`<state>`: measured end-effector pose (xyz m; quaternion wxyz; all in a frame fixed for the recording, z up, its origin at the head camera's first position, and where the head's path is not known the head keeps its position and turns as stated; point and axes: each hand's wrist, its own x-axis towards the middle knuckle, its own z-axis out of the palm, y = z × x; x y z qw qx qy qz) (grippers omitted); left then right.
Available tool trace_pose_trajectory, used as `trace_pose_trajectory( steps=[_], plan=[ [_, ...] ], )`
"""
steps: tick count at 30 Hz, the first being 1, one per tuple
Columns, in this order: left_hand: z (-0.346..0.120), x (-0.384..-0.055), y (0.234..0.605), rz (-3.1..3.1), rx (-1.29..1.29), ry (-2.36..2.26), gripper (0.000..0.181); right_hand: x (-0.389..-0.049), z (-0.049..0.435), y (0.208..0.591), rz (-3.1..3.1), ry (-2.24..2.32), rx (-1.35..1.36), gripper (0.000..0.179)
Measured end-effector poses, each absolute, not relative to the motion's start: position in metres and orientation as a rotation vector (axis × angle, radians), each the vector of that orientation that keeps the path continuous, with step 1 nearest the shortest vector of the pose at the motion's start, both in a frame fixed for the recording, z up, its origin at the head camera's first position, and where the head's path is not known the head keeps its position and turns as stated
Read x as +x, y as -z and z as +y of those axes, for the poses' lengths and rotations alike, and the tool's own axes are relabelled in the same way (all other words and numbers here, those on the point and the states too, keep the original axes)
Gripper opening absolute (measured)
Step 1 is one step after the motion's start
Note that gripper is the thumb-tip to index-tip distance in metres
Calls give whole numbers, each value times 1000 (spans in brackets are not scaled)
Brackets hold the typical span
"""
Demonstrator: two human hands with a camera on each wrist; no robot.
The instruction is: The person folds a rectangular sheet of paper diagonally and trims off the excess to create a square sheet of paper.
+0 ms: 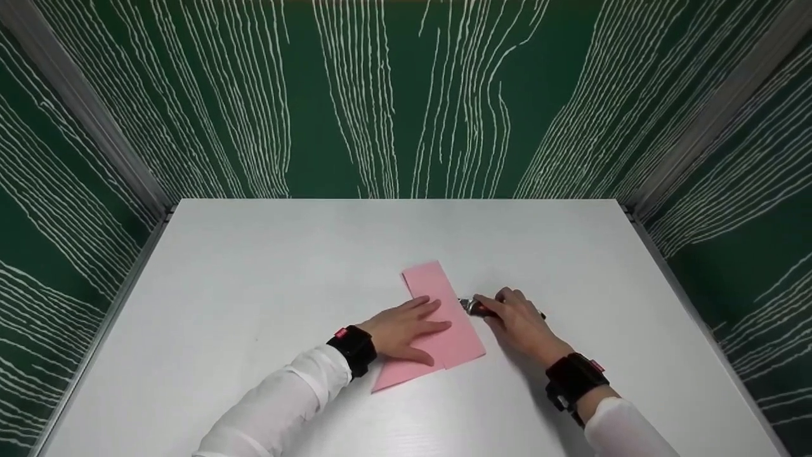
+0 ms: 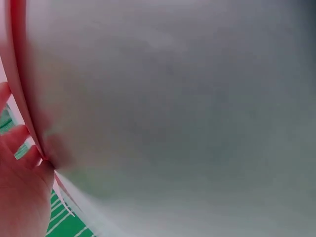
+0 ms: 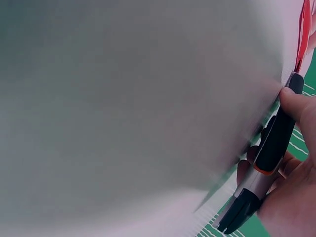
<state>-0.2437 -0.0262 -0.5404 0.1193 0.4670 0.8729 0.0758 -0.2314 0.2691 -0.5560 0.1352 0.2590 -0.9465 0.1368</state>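
Pink folded paper, right there on the tabletop, about midway between the left and right edges and well apart from the far edge! It lies at a slant, one narrow end aimed at the far edge, a layer jutting out at its near-left corner. And here's the left hand, palm down on the sheet, fingers spread wide and pointing across it, thumb lying by the paper's near side. What a pairing, because on the other side the right hand has its fingers wrapped round a utility knife, black and grey with an orange ring! The silvery front of that knife sits right at the paper's right-hand side; whether the blade touches or is slipped between the layers, I can't tell. From the right wrist, the thumb is laid along the black grip, up near the end beside the pink layers. Black wristbands on both arms, red tags showing, white sleeves behind them, coming in over the near side of the tabletop. And beyond the far edge, green walls streaked with wavy white lines, meeting at grey corner posts!
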Motion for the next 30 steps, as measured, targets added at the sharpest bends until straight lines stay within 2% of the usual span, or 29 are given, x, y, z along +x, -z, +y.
trace_pose_trajectory(
  steps=[30],
  plan=[
    [-25,-242,541,2568,1351,-212,76,-239,268,556,-2722,-395,765,39]
  ],
)
